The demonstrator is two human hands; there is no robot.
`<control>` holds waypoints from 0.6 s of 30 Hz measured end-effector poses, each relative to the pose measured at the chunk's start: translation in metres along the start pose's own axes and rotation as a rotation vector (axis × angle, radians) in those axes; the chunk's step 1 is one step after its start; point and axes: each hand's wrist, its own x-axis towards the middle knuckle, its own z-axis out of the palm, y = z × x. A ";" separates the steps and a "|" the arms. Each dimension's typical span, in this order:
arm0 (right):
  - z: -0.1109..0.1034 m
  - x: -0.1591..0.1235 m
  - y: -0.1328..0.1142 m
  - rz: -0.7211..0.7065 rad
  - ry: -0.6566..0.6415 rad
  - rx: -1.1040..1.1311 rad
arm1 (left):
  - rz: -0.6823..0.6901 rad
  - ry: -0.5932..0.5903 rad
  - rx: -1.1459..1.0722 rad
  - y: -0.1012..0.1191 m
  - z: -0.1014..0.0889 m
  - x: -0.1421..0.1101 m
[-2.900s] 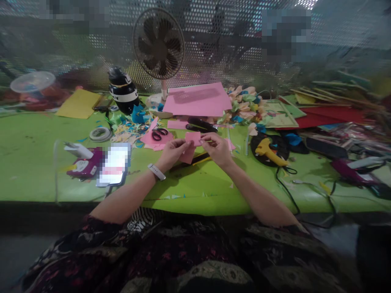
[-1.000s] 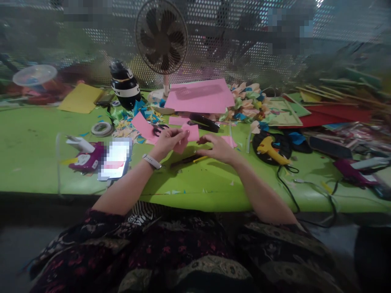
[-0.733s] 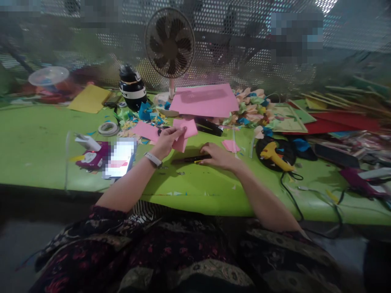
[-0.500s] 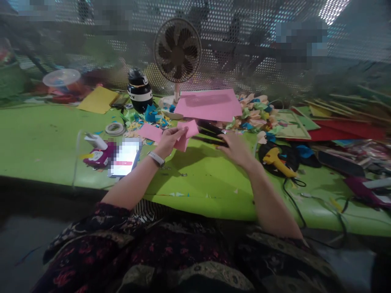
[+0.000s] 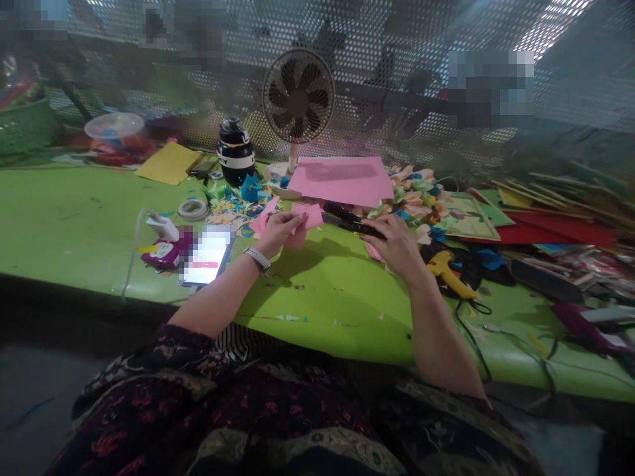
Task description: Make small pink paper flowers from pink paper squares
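My left hand (image 5: 282, 233), with a pale band on its wrist, pinches folded pink paper (image 5: 313, 215) above the green table. Part of the paper sticks out behind the fingers on the left. My right hand (image 5: 397, 243) is closed around dark scissors (image 5: 370, 229), their tips pointing left at the paper's right edge. Fingers cover part of the handles. Just below the right hand, a small pink paper piece (image 5: 373, 252) shows.
Behind the hands lie a large pink sheet (image 5: 342, 180) and many paper scraps (image 5: 238, 215). A fan (image 5: 297, 99) and a black bottle (image 5: 236, 153) stand at the back. A phone (image 5: 207, 256) lies left; a yellow glue gun (image 5: 452, 274) lies right.
The scissors' dark arms, spread apart before, now look closer together. The pink paper left of my left hand has shifted and bunched up. A pink piece now shows under my right hand.
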 end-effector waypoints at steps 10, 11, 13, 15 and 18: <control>0.005 0.002 -0.012 -0.007 -0.077 0.025 | 0.007 -0.080 -0.024 -0.003 0.004 -0.004; 0.006 0.002 -0.012 -0.007 -0.077 0.025 | 0.002 -0.078 -0.030 -0.004 0.003 -0.004; 0.006 0.001 -0.011 -0.011 -0.074 0.027 | -0.015 -0.077 -0.044 -0.006 0.002 -0.002; 0.005 0.001 -0.008 -0.016 -0.074 0.034 | -0.025 -0.065 -0.056 -0.008 0.001 -0.001; 0.004 0.001 -0.005 -0.008 -0.078 0.048 | -0.034 -0.021 -0.069 -0.009 0.001 0.000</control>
